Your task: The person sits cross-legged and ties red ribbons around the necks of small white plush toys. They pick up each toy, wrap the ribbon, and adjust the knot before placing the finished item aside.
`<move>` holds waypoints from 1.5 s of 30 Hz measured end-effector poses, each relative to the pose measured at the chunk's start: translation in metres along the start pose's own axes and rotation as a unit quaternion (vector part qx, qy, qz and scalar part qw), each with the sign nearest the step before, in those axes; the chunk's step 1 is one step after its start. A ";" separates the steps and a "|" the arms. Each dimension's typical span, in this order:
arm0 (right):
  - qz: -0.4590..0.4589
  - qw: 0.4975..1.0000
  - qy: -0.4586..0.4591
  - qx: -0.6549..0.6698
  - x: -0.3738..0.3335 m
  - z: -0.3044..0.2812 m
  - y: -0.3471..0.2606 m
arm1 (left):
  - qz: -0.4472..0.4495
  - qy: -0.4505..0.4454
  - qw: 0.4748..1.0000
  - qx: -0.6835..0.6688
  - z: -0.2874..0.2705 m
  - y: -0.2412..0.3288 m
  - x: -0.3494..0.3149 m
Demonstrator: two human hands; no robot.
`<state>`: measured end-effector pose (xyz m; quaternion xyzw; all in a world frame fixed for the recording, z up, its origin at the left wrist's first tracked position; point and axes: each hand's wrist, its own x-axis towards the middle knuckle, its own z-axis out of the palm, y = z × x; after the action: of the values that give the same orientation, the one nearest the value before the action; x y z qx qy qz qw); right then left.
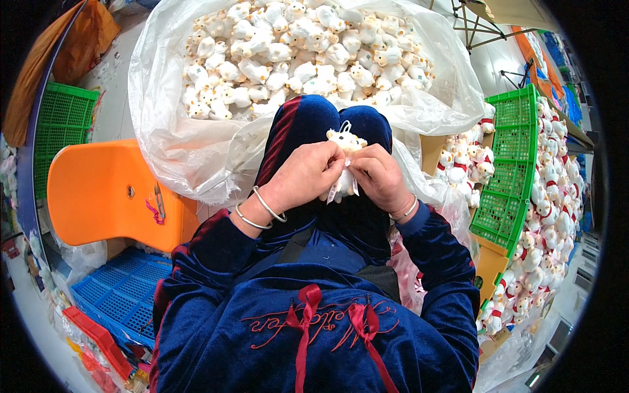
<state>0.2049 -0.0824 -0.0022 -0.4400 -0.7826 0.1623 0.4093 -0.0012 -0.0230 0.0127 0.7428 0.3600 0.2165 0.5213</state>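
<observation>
A small white plush toy animal (pixel 345 139) with a hanging loop on its head sits upright between my knees. Around its neck is a pale pinkish ribbon (pixel 333 193), its ends hanging down the toy's front. My left hand (pixel 304 171) pinches at the left side of the neck, thumb and fingers closed on the ribbon. From the other side my right hand (pixel 382 178) is closed in a pinch there too, close to the left fingertips. The fingers hide exactly how the ribbon is looped. Both wrists wear bangles.
Ahead of my knees lies a big clear plastic bag (pixel 160 98) full of similar white plush toys (pixel 295 56). An orange chair (pixel 98 190) with a small tool on it stands left, above a blue crate (pixel 124 288). Right, a green crate (pixel 504 170) borders toys with red neckbands (pixel 547 209).
</observation>
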 end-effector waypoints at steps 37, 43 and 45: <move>0.161 0.983 -0.011 -0.085 0.021 -0.039 -0.022 | -0.063 0.056 0.994 0.073 0.008 0.013 -0.005; 0.028 0.996 -0.014 -0.088 0.014 -0.041 -0.045 | -0.056 0.035 0.995 0.078 0.005 0.014 -0.004; 0.054 0.989 -0.115 -0.072 -0.004 -0.041 -0.051 | -0.041 0.039 0.996 0.068 0.007 0.011 -0.004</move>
<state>0.2094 -0.1182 0.0521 -0.4882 -0.8093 0.1771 0.2745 0.0043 -0.0321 0.0206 0.7522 0.4244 0.1985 0.4633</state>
